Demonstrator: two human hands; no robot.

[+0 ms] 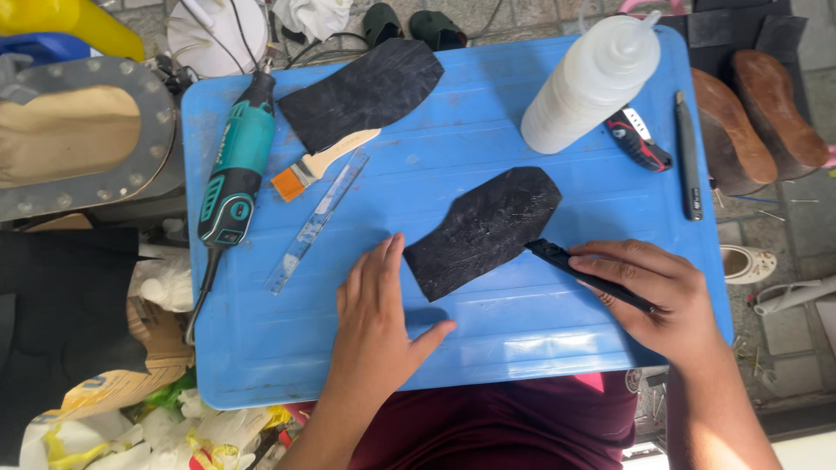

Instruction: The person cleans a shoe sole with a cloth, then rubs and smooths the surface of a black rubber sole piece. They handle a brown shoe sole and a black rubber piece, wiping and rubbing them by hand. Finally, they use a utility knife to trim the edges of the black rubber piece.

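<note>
My left hand (376, 318) lies flat and open on the blue worktop (522, 322) in the lower middle of the frame, fingers spread, fingertips just beside the lower left edge of a black sole piece (483, 231). That piece lies flat at the centre. My right hand (657, 292), at the lower right, has its grip closed around a black knife (585, 270); the tip touches the right edge of the sole piece, and my fingers hide most of the handle, so I cannot make out its end.

A 2nd black sole piece (361, 91) lies at the upper middle, covering part of a brush (318, 165) with an orange head. Beside it are a clear ruler (315, 222) and, at the left, a teal rotary tool (233, 165) whose cord runs off the worktop edge. At the upper right stands a white squeeze bottle (590, 83), its spout cut off by the frame top, with a red and black cutter (640, 139) partly behind it and a dark pen-like tool (688, 157) alongside. 2 brown wooden shoe forms (758, 117) sit off the right edge.
</note>
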